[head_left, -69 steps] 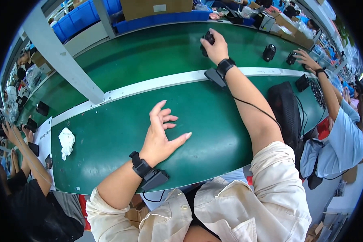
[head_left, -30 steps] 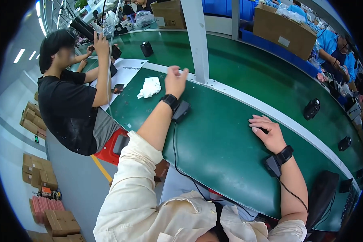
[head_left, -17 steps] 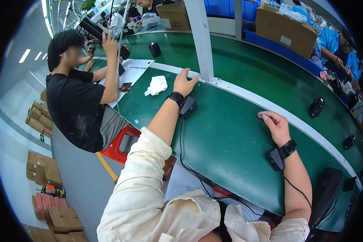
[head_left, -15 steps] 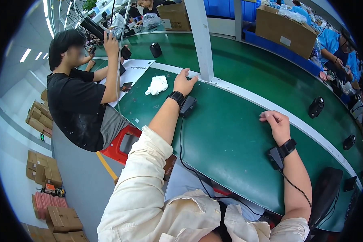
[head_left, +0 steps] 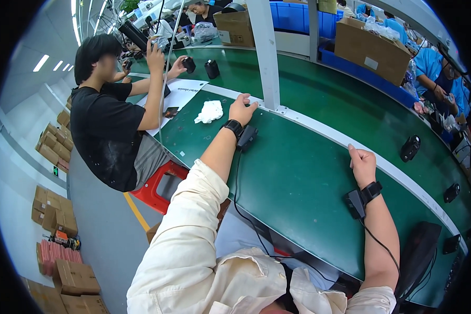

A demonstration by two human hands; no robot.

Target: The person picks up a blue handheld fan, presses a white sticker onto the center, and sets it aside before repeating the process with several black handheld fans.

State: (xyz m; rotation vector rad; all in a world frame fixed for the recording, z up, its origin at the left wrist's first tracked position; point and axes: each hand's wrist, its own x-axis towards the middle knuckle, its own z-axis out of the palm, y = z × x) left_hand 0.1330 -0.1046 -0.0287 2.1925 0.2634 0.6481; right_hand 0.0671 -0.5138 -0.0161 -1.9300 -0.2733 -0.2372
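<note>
On the green tabletop (head_left: 293, 178), my left hand (head_left: 243, 110) rests near the white metal rail, by the foot of the upright post. Its thumb and forefinger are apart, and I see nothing in it. A crumpled white cloth or tissue (head_left: 209, 112) lies to its left. My right hand (head_left: 363, 166) is closed in a loose fist beside the rail, thumb on top, with nothing showing in it. Black wrist straps with small corded boxes, a left one (head_left: 247, 138) and a right one (head_left: 356, 203), sit on both wrists.
Beyond the white rail (head_left: 324, 133), a green conveyor belt (head_left: 319, 94) carries small black devices (head_left: 410, 148). At left a co-worker (head_left: 107, 131) sits on a red stool (head_left: 159, 186), holding a black device (head_left: 188, 65) near the belt. A black case (head_left: 418, 251) lies by my right forearm.
My right hand's fingers have curled in more tightly. The co-worker's far hand has reached out over the belt with a black device. My left hand stays by the rail while the view shifts slightly.
</note>
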